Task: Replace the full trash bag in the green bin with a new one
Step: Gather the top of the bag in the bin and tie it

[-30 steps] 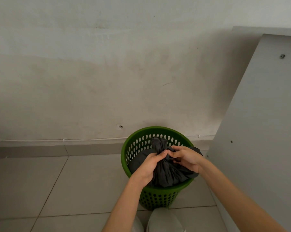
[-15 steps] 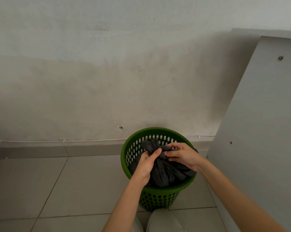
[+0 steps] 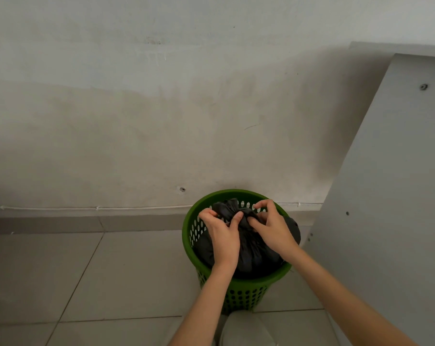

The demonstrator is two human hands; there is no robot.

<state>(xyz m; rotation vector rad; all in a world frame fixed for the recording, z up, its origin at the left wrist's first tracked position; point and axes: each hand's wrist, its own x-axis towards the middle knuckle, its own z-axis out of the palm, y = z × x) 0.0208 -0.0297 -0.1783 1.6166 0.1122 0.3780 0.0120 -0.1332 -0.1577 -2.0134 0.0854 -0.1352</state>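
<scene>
**Two hands gathering the top of a dark trash bag inside a green bin**

A person is looking down at a round green bin [image 3: 238, 293] with rows of holes in its wall. The bin is standing on a pale tiled floor [image 3: 61, 270], close to a scuffed off-white wall [image 3: 136, 121]. Inside the bin, a dark grey trash bag [image 3: 253, 255] is sitting, filling it nearly to the rim, with its top bunched into a twisted neck that is rising just above the rim near the far side.

Both bare arms are reaching in from the bottom of the view. The left hand [image 3: 222, 233] is curling around the left side of the bag's neck, its thumb pressing into the gathered plastic. The right hand [image 3: 271, 228] is pinching the neck from the right, fingers bent and digging into the folds. Each grip is closed tight on the bag, and the two hands are nearly touching across the bunched plastic.

A light grey panel [image 3: 386, 196] is leaning at a slant just to the right of the bin, with small screw heads showing on its face. A thin white cable [image 3: 86, 208] is running along the base of the wall.
</scene>
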